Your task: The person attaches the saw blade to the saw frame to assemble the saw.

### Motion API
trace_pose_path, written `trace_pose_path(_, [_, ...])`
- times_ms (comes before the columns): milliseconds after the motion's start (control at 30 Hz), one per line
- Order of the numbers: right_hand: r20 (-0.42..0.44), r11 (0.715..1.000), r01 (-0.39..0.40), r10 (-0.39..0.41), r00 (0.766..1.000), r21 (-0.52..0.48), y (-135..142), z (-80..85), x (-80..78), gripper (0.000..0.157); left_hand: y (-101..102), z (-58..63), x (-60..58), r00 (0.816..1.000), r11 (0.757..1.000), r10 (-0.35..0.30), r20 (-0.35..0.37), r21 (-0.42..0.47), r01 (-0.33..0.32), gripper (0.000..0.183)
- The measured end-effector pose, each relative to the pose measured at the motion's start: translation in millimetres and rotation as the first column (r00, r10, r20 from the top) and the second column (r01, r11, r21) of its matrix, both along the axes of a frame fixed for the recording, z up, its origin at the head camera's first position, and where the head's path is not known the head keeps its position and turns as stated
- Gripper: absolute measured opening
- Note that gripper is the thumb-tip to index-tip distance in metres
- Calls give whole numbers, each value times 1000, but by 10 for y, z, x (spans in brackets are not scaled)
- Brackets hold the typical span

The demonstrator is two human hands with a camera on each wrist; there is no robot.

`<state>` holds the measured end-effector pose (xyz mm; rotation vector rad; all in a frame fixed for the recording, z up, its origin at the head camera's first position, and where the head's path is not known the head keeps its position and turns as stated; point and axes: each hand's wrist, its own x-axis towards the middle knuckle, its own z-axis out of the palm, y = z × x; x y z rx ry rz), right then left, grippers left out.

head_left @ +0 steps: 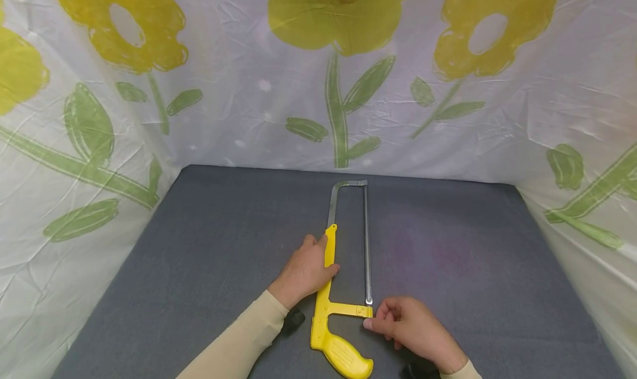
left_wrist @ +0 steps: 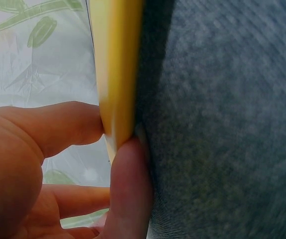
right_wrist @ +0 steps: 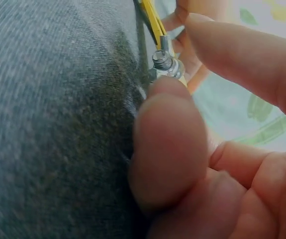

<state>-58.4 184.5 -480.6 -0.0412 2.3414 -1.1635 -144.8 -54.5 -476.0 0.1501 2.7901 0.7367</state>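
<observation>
White, flower-printed curtain (head_left: pixel 30 279) hangs to the left of your grip, beyond it and to its right. Grey table (head_left: pixel 199 229) lies beneath both hands. Your left forearm, in a beige sleeve (head_left: pixel 244 335), comes in from the near side; a black device (head_left: pixel 293 321) shows under that wrist.

Your left hand (head_left: pixel 306 271) grasps the yellow spine of the saw (head_left: pixel 330 252), thumb on one side, fingers on the other. The saw lies on the table, handle (head_left: pixel 345 357) nearest you, below that grip. Its steel bow (head_left: pixel 332 202) extends beyond your fingers and bends right. Blade (head_left: pixel 367 240) runs parallel to the spine, right of your grip, well apart from it.

Your right hand (head_left: pixel 413 323) is at the blade's near end, just beside the crossbar (head_left: pixel 348 310). Fingers are loosely bent, thumb and forefinger apart; you have nothing visibly grasped there. A screw (right_wrist: pixel 161 59) sits just past the forefinger; contact cannot be determined. A second black device (head_left: pixel 418 369) shows below that wrist.
</observation>
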Motion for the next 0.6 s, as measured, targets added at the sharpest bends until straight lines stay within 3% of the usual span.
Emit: trace_pose_path(600, [-13,999,24,-23,1000,38,-35,-14,-5,37,14,-23,-8,1000,1000,14,14,2,-14,84])
